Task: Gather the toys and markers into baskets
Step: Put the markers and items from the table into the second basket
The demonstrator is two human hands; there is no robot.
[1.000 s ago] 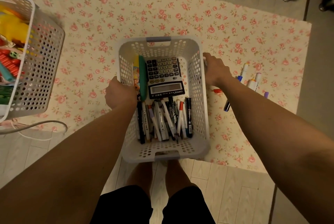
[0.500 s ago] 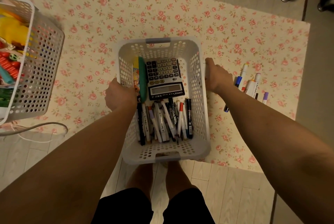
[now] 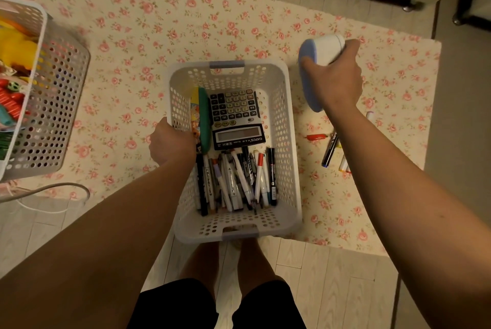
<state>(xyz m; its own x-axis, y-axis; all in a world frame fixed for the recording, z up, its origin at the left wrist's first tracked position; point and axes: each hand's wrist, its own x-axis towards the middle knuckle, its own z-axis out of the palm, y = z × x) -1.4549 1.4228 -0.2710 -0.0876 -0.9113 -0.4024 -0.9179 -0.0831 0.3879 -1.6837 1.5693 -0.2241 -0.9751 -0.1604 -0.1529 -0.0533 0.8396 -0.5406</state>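
A white perforated basket (image 3: 290, 142) stands on the floral mat in front of my feet. It holds a calculator (image 3: 235, 116), a green flat item and several markers (image 3: 239, 179). My left hand (image 3: 170, 142) grips the basket's left rim. My right hand (image 3: 337, 81) is raised to the right of the basket and holds a white object with a blue pad (image 3: 322, 49). Loose markers (image 3: 329, 149) and a small red item (image 3: 316, 137) lie on the mat under my right forearm.
A second white basket (image 3: 53, 105) with yellow and red toys (image 3: 13, 62) stands at the left edge. A grey cable (image 3: 53, 187) loops on the wooden floor beside it. A bed frame on castors (image 3: 409, 7) runs along the top.
My right hand left the basket's right rim, moved up and to the right, and now holds the white and blue object. My left hand stays on the left rim.
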